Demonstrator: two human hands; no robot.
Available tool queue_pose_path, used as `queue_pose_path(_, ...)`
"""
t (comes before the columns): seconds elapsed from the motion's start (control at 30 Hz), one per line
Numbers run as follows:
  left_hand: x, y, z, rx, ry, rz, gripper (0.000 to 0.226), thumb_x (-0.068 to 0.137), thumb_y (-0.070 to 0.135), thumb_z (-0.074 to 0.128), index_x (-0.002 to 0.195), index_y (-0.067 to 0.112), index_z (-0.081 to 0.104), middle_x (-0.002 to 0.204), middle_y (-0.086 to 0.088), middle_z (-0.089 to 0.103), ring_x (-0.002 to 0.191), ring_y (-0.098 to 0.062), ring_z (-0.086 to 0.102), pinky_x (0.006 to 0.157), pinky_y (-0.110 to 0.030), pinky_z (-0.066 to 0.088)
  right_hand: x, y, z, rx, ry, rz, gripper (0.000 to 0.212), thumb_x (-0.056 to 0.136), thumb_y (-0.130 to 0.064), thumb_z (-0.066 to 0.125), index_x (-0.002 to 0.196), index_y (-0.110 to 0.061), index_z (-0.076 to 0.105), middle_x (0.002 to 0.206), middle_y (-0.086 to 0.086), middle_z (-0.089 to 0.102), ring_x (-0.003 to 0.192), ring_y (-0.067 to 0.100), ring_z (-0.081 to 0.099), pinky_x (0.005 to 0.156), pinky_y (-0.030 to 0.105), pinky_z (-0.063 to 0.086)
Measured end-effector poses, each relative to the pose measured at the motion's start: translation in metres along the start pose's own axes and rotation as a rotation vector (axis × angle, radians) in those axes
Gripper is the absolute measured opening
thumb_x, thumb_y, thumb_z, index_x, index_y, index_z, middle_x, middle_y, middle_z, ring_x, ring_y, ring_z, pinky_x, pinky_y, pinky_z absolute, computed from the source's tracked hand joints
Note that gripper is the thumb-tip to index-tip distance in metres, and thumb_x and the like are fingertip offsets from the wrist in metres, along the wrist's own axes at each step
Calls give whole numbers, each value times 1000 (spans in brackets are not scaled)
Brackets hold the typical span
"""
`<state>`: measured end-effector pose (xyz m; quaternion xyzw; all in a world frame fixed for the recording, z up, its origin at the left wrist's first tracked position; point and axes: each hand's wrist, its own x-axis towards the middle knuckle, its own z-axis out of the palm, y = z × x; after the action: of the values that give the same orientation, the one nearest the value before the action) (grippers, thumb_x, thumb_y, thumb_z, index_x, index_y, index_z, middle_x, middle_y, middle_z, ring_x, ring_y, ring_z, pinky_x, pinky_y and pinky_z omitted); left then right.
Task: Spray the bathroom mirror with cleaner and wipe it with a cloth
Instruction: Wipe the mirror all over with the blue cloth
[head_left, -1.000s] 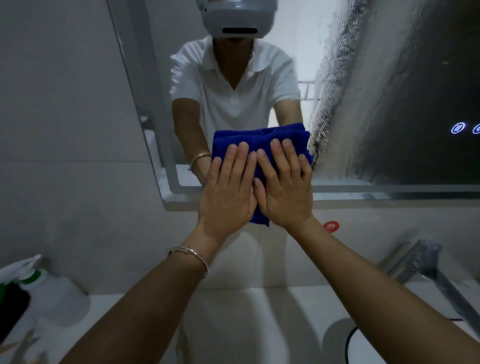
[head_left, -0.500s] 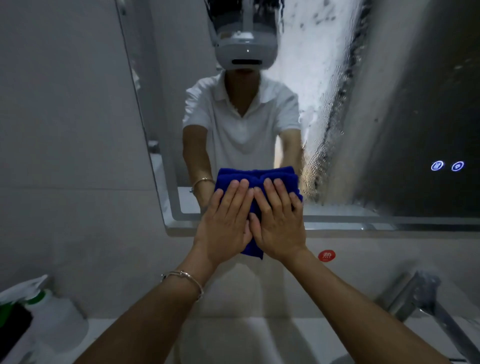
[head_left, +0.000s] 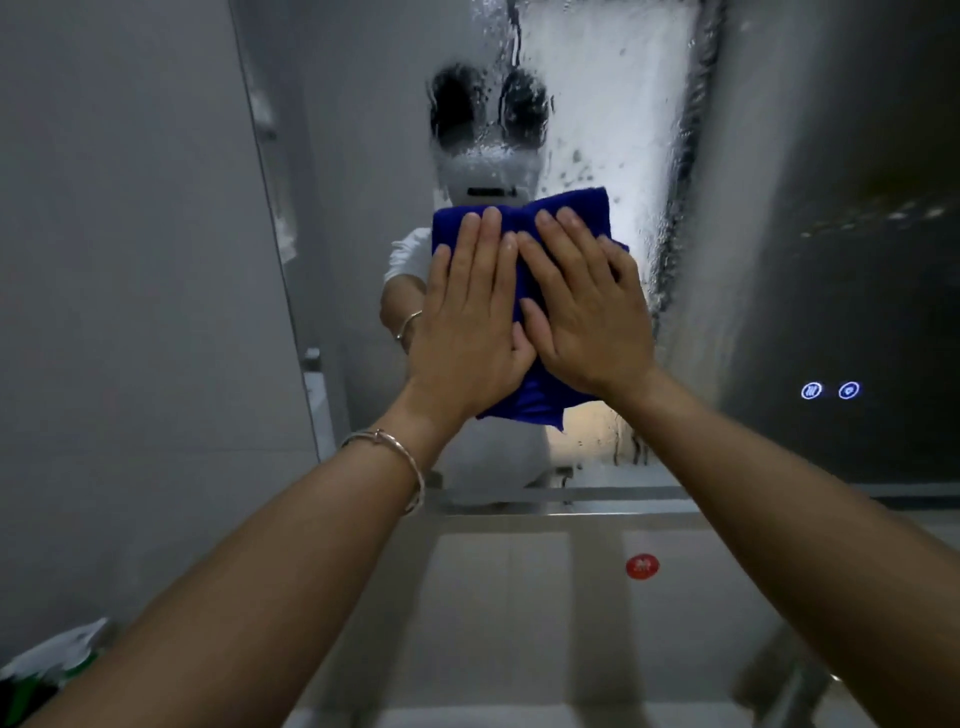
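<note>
Your left hand (head_left: 467, 332) and right hand (head_left: 587, 312) lie side by side, palms flat on the blue cloth (head_left: 566, 213), pressing it against the mirror (head_left: 779, 260). The fingers (head_left: 488, 244) of both hands are straight and close together, pointing up, not curled round anything; your thumbs meet near the middle of the cloth. The cloth is folded, its top edge showing above your fingertips and a lower corner hanging out below your palms. It sits in the left part of the glass, well above the mirror's bottom edge. Droplets (head_left: 597, 104) cover the glass above the cloth and to its right, in a wet band running down the mirror. You wear a thin metal bracelet (head_left: 400, 457) on your left wrist. Two small lit buttons (head_left: 830, 390) glow on the mirror's right part. A round red sticker (head_left: 642, 566) sits on the wall (head_left: 130, 260) below the mirror. A white and green bottle (head_left: 57, 654), blurred, shows at the bottom left, partly behind your left forearm.
</note>
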<state>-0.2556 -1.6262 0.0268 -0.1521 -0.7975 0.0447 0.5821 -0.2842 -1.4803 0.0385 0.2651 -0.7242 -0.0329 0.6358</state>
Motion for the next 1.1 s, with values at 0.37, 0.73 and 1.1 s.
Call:
queue_pose_path(0.37,-11,5,14,-29,56,18,63,89,24,35,145,-1,22,151,-23,24,141,-32,14,117,-44,9,-17,-10,7,20,94,117,46,96,-32,35,140,-17,36,144,12,44,137,23,31,110,39,24)
queue_pose_path(0.73,-85,26,39,-22,11,90,65,90,27,34,146,3,13,153,-18,16,145,-27,-1,118,-42,1,-99,-39,14,24,-4,148,48,96,-35,34,141,-17,33,146,8,30,137,25,30,111,39,19)
queue_pose_path(1.1,-143,54,61,-8,-28,86,65,95,29,26,149,3,2,157,-16,-8,145,-29,-3,118,-44,2,-166,-53,21,38,-94,154,58,99,-36,30,152,-18,13,151,8,26,147,18,8,117,37,11)
